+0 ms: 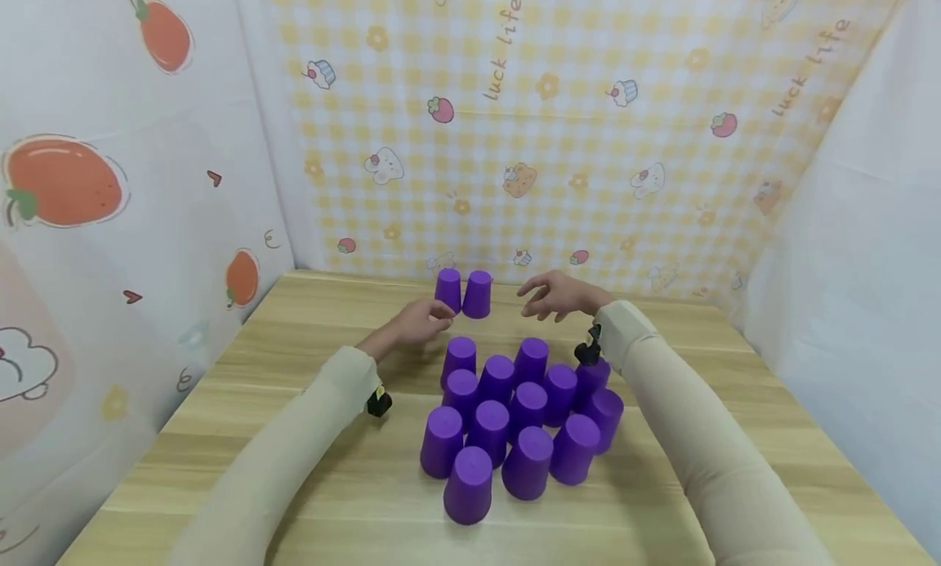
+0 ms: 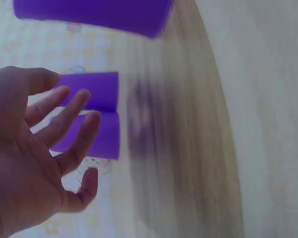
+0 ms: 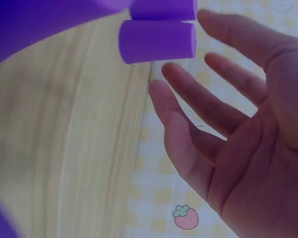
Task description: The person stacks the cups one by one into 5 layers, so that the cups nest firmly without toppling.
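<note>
Two purple cups stand upside down side by side at the back of the table, the left one [image 1: 448, 290] almost touching the right one [image 1: 478, 295]. My left hand [image 1: 421, 321] hovers just in front and to the left of this pair, fingers loosely bent around nothing; the left wrist view shows the palm and spread fingers. To the right of the pair, my right hand [image 1: 560, 295] is held above the table, its fingers relaxed and apart from any cup. Nearer to me, several more upside-down purple cups [image 1: 492, 425] stand in a close group between my forearms.
The wood-grain table [image 1: 353, 501] ends at a yellow checked cloth [image 1: 470, 190] hanging behind it. White printed cloth [image 1: 147, 239] hangs on the left, and a plain white one [image 1: 845, 223] on the right. A cup [image 1: 592, 378] stands close under the right wrist.
</note>
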`<action>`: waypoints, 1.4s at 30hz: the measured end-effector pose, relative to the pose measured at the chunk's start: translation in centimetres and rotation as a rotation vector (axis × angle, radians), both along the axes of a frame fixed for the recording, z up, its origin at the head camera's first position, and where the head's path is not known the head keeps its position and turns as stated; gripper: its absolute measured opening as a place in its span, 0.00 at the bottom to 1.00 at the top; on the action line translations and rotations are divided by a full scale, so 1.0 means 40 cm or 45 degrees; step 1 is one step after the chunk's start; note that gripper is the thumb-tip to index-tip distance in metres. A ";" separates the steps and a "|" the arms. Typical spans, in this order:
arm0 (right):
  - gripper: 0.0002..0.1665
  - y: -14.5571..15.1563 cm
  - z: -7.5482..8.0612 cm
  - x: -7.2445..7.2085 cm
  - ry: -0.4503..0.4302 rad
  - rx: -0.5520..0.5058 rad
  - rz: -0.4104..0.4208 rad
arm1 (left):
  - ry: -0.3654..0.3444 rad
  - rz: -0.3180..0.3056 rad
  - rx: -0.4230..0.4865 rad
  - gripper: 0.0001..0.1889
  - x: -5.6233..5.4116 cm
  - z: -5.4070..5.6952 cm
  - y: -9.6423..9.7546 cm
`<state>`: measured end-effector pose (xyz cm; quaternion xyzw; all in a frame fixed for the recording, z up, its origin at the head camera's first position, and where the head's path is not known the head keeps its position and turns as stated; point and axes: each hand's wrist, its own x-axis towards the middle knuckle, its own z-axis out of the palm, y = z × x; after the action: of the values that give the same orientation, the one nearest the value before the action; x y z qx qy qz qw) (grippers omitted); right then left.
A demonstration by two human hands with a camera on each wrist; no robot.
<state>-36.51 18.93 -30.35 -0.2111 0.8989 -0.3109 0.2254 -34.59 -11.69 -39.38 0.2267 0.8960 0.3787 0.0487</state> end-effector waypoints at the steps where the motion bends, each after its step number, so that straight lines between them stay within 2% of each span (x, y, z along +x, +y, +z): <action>1: 0.30 0.002 0.001 0.006 -0.002 0.008 0.023 | -0.008 -0.018 0.030 0.18 0.007 0.005 0.001; 5: 0.30 0.013 0.001 0.031 -0.007 0.037 0.093 | -0.017 -0.133 0.093 0.19 0.030 0.022 0.005; 9: 0.33 0.023 -0.006 0.052 -0.041 0.035 0.136 | 0.002 -0.231 0.040 0.21 0.048 0.028 0.005; 16: 0.34 0.020 -0.038 0.064 -0.092 0.036 0.214 | -0.073 -0.312 -0.012 0.27 0.078 0.035 -0.013; 22: 0.33 0.017 -0.045 0.080 -0.139 0.039 0.198 | -0.027 -0.382 -0.012 0.25 0.090 0.043 -0.013; 26: 0.32 0.020 -0.045 0.084 -0.116 0.046 0.189 | -0.006 -0.420 -0.008 0.23 0.088 0.039 -0.011; 30: 0.30 0.023 -0.044 0.083 -0.076 0.062 0.202 | -0.001 -0.421 -0.038 0.23 0.088 0.034 -0.013; 35: 0.29 0.026 -0.042 0.082 -0.029 0.051 0.151 | 0.014 -0.419 -0.065 0.23 0.094 0.032 -0.015; 42: 0.27 0.021 -0.035 0.069 0.120 -0.011 0.027 | 0.028 -0.328 -0.119 0.25 0.097 0.038 -0.024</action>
<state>-33.75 19.78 -31.75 -0.2360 0.9048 -0.3023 0.1850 -30.73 -12.64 -37.85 0.3414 0.8767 0.3246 0.0975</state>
